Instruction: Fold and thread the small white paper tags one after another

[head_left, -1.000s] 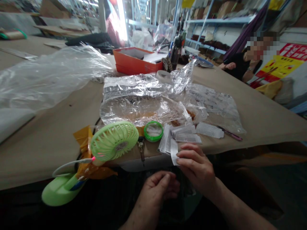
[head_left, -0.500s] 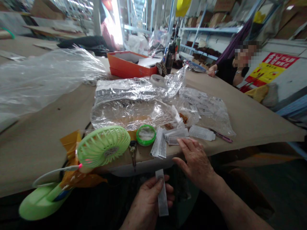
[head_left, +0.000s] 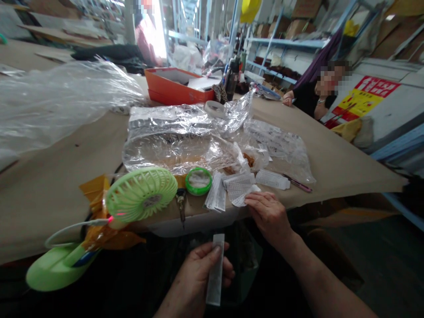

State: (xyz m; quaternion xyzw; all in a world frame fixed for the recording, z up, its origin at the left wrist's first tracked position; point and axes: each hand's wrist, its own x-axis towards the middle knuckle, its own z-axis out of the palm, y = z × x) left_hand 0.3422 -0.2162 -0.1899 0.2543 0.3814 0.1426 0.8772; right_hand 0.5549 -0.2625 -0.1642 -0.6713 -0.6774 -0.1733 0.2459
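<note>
My left hand (head_left: pixel 202 276) is closed on a narrow white printed label strip (head_left: pixel 215 269), held upright below the table's front edge. My right hand (head_left: pixel 270 215) rests at the table edge, its fingertips pinching a white label (head_left: pixel 245 198) from the loose stack of labels (head_left: pixel 232 187) lying there. More label stacks (head_left: pixel 272 179) lie just right of it. A small round green tin (head_left: pixel 198 181) sits left of the labels.
A green desk fan (head_left: pixel 141 192) on its stand (head_left: pixel 54 269) sits at the front left. Crumpled clear plastic bags (head_left: pixel 185 141) cover the table middle, with an orange box (head_left: pixel 179 86) behind. A pink pen (head_left: pixel 300 184) lies at the right. A person sits at the far right.
My left hand took a label strip and now holds it upright lower down. My right hand moved from the table edge back onto the label stack and pinches another label.
</note>
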